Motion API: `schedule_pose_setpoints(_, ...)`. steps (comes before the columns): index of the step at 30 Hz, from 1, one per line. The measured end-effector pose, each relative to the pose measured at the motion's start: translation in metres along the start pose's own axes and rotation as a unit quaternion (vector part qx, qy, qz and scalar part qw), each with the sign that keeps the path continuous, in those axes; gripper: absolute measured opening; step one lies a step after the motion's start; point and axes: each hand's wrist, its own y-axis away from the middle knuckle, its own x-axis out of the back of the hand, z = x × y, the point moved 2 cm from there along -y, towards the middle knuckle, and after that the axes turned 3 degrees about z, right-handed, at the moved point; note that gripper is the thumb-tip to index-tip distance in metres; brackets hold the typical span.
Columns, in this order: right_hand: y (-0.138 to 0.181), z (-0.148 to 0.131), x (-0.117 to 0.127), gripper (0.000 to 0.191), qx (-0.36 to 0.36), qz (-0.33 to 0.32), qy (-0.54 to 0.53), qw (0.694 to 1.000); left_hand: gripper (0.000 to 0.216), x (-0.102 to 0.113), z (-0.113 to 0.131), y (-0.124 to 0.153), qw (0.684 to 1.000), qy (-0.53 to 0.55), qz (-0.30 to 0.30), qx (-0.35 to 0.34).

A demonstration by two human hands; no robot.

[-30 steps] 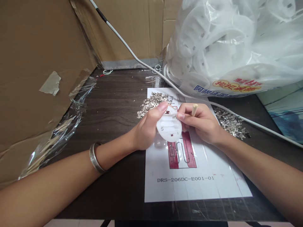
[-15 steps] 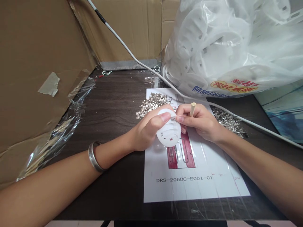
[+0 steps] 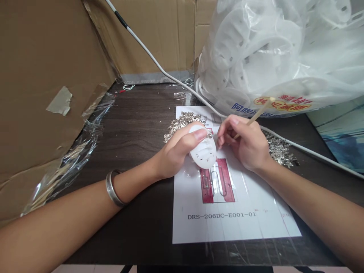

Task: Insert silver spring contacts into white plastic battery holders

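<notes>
Left hand's (image 3: 176, 154) fingers pinched the white disc (image 3: 205, 151) above the sheet's (image 3: 236, 223) far half, right hand's (image 3: 251, 143) curled round a stick (image 3: 258, 112); thumb slip could've dislodged the metal piece (image 3: 209, 134).

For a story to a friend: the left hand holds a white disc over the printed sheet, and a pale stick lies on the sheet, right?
Not quite: the head view shows the pale stick held in the right hand, not lying on the printed sheet. The left hand does hold the white disc over the sheet.
</notes>
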Motion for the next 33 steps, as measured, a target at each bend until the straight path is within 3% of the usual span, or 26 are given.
schedule_pose_setpoints(4, 0.001, -0.001, 0.003, 0.027, 0.035, 0.054, 0.022, 0.998, 0.036, 0.000, -0.002, -0.001, 0.999, 0.034, -0.004, 0.016)
schedule_pose_setpoints(10, 0.005, -0.008, 0.002, 0.034, 0.111, 0.144, 0.024, 0.983, 0.040, -0.002, -0.003, -0.003, 0.997, 0.066, 0.015, 0.049)
schedule_pose_setpoints(14, 0.010, -0.010, -0.004, 0.041, 0.110, 0.166, 0.061, 0.978, 0.042, 0.000, -0.005, -0.002, 0.996, 0.056, 0.035, 0.053)
schedule_pose_setpoints(19, 0.017, -0.010, -0.008, 0.028, 0.171, 0.107, 0.125, 0.971, 0.041, 0.000, -0.007, -0.002, 0.997, 0.040, 0.039, 0.049)
schedule_pose_setpoints(25, 0.019, -0.010, -0.008, 0.029, 0.191, 0.034, 0.190, 0.963, 0.043, 0.000, -0.007, -0.002, 0.998, 0.030, 0.032, 0.050)
schedule_pose_setpoints(33, 0.019, -0.007, -0.008, 0.030, 0.181, 0.062, 0.210, 0.959, 0.045, 0.002, -0.009, 0.000, 0.998, 0.014, 0.033, 0.052)
